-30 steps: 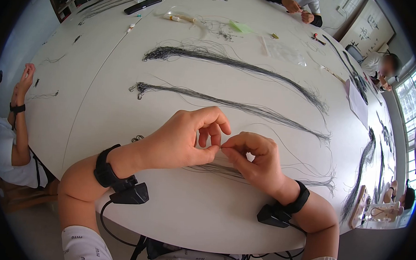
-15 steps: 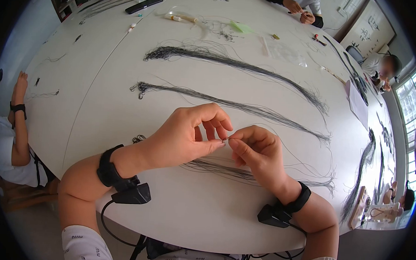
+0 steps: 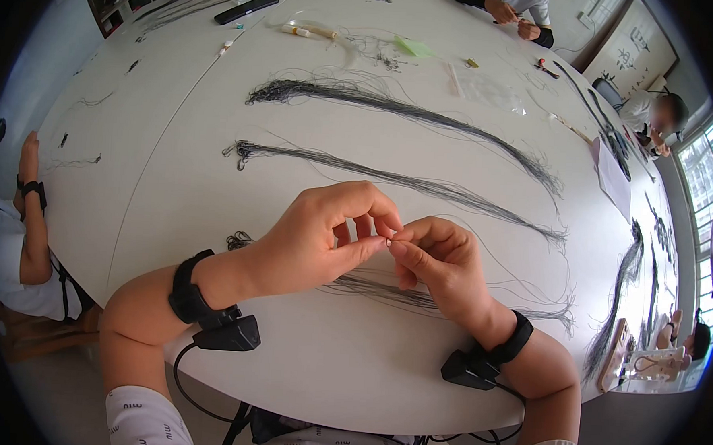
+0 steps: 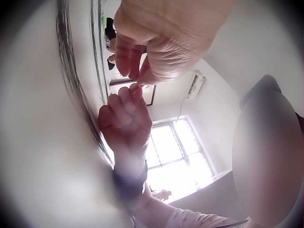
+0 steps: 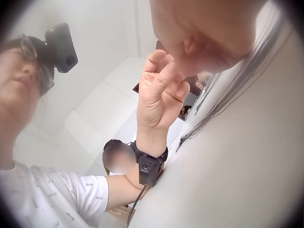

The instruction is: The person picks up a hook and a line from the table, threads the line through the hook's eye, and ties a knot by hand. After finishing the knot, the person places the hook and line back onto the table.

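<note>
Over the front of the white table (image 3: pixel 348 375), my left hand (image 3: pixel 324 229) pinches a tiny fish hook (image 3: pixel 388 242) between thumb and index finger. My right hand (image 3: pixel 443 259) meets it tip to tip, thumb and forefinger pinching thin line at the hook. In the left wrist view the right hand (image 4: pixel 126 116) has its other fingers curled in. The hook is mostly hidden by fingertips. Beneath the hands lies a bundle of dark lines (image 3: pixel 385 292), its hooks (image 3: pixel 239 239) showing beyond the left wrist.
Two more bundles of hooked line, a thin one (image 3: pixel 391 176) and a thicker one (image 3: pixel 395 105), lie farther back. A clear plastic bag (image 3: pixel 492 93), white paper (image 3: pixel 613 179) and a black case (image 3: pixel 245 10) are on the table. Other people sit around it.
Both hands have risen slightly, and the right forefinger and thumb have shifted to meet the left fingertips more closely. The left index finger has come down nearer its thumb.
</note>
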`<action>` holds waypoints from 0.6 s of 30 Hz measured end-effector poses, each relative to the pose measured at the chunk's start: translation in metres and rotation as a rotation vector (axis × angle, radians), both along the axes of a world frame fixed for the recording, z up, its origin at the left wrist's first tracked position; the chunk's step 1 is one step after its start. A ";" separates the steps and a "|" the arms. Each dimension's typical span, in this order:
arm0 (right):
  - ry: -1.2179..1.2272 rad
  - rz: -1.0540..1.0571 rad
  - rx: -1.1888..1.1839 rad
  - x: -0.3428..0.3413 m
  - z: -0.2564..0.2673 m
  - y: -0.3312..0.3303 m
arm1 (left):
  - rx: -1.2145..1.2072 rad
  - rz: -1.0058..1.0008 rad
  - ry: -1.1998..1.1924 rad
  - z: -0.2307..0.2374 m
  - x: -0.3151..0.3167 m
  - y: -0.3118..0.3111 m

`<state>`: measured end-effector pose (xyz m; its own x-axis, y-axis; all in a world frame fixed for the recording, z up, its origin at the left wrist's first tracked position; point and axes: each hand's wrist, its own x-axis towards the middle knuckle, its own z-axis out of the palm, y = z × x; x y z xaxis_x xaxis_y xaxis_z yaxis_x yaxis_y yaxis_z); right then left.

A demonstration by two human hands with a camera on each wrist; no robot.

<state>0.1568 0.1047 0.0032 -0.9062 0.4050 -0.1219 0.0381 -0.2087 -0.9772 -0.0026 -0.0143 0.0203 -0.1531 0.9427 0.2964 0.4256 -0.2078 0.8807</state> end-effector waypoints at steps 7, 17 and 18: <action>-0.015 -0.002 0.005 -0.001 0.000 -0.002 | 0.034 -0.020 -0.003 0.000 0.003 0.000; -0.001 -0.011 0.002 0.000 0.000 -0.002 | -0.062 -0.027 -0.082 0.003 -0.001 0.000; 0.000 -0.038 0.007 0.000 0.001 -0.003 | -0.062 -0.012 -0.117 0.003 -0.002 0.000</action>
<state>0.1568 0.1019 0.0039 -0.8902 0.4399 -0.1186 0.0300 -0.2032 -0.9787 -0.0044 -0.0143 0.0236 -0.1717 0.9607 0.2180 0.3170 -0.1557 0.9356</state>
